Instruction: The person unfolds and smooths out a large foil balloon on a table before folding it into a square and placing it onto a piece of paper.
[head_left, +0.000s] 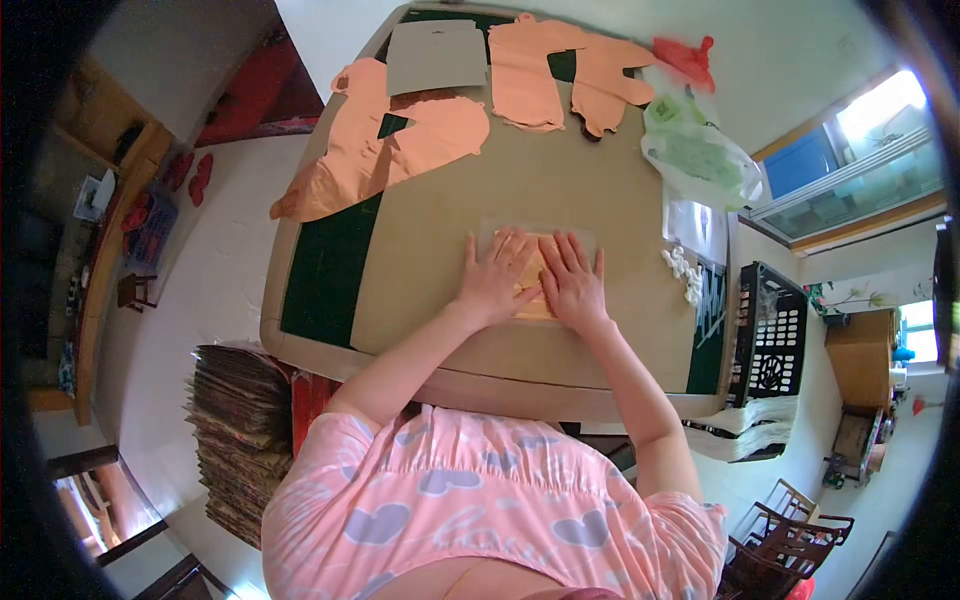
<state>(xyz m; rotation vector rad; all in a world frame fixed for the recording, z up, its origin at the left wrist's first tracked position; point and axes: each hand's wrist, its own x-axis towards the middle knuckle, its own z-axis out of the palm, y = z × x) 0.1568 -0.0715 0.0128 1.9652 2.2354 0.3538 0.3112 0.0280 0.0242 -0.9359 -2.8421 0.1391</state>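
Note:
Both palms press down on a folded salmon-coloured foil piece [532, 303] inside a clear plastic sleeve [489, 226], which lies on a brown cardboard sheet [430, 270]. My left hand [492, 278] is flat over the sleeve's left part, fingers apart. Over the right part rests my right hand [574, 284], also flat with spread fingers. Neither hand grips anything, and together they hide much of the folded foil. Farther up the table are flat, shiny salmon foil shapes that look like uninflated balloons: a large one [350, 150] at left and others [525, 75] at the back.
A grey rectangular sheet [437, 57] lies at the back, overlapping foil. Back right are a red plastic bag [686, 60] and a white-green bag [695, 150]. Small white pieces [684, 273] sit near the right edge, beside a black crate [770, 330]. Stacked cardboard [240, 430] stands lower left.

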